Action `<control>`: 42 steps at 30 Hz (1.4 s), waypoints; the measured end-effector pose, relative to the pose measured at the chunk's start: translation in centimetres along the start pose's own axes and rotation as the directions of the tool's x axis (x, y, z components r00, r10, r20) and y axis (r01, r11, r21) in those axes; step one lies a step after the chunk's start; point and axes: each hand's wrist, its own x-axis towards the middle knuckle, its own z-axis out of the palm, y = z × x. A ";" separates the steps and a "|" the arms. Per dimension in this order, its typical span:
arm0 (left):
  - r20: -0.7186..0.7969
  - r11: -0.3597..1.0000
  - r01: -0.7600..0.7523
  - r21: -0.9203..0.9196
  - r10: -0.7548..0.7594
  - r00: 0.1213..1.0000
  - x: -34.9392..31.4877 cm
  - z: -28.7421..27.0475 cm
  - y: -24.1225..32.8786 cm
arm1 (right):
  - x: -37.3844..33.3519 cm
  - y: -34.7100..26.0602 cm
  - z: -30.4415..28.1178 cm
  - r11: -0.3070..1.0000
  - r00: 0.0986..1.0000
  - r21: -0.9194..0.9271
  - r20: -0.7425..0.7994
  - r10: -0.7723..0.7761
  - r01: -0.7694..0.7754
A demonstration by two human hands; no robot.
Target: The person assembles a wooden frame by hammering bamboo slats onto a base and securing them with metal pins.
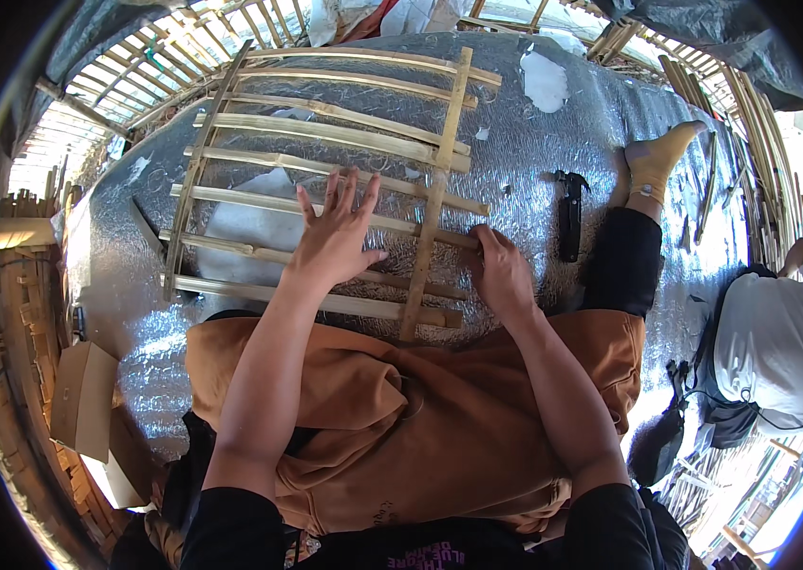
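Observation:
A bamboo lattice [325, 139] lies flat before me, made of several split slats crossed by two longer strips. The right-hand crosspiece [438, 180] runs over the slats between my hands. My left hand [337, 228] rests palm down over the middle slats, its fingers spread. At the right ends of the slats, my right hand [504, 273] has its fingers closed on the end of a bamboo slat [449, 237], just beyond the crosspiece. To the right of that hand, a black-handled hammer [570, 214] lies on the silvery sheet.
A shiny foil sheet [515, 142] with torn pale patches covers the floor. My outstretched leg and yellow sock [664, 161] lie beyond the hammer. An open cardboard box [85, 399] stands at left. A person in a light shirt [772, 342] sits at right. Bamboo slat walls surround the space.

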 end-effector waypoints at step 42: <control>0.163 0.957 -0.169 -0.236 0.210 0.964 -1.0 0.8 1.6 | 0.1 0.5 0.8 0.999 0.999 -0.025 0.006 -0.041 0.041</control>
